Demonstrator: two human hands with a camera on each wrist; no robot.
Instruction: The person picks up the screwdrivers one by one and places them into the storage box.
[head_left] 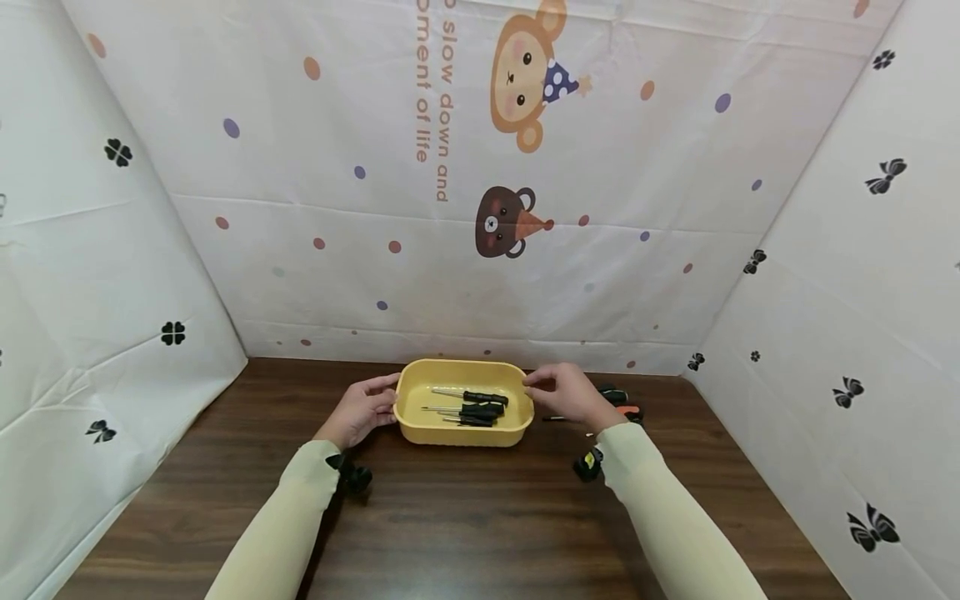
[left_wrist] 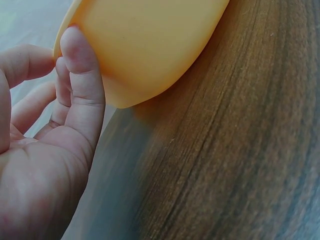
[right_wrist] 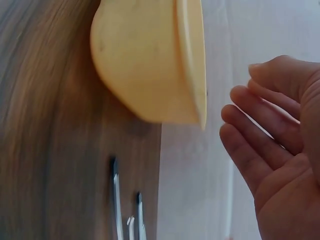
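Observation:
A yellow plastic tray [head_left: 457, 435] stands on the brown wooden table, with several black-handled screwdrivers [head_left: 480, 410] lying in it. My left hand [head_left: 363, 408] is at the tray's left end; in the left wrist view its fingers [left_wrist: 82, 55] lie against the outer wall and another digit meets the rim, holding that end. At the opposite end is my right hand [head_left: 567, 392], thumb and fingers loosely bent. The right wrist view shows a gap between these fingertips [right_wrist: 227, 112] and the tray rim, with nothing held.
Right of the tray, partly behind my right hand and forearm, lie more tools, among them a dark green handle [head_left: 613, 395] and an orange-and-black handle [head_left: 632, 412]. Metal shafts [right_wrist: 117, 200] show in the right wrist view. Printed white sheets [head_left: 420, 275] enclose the table's back and sides.

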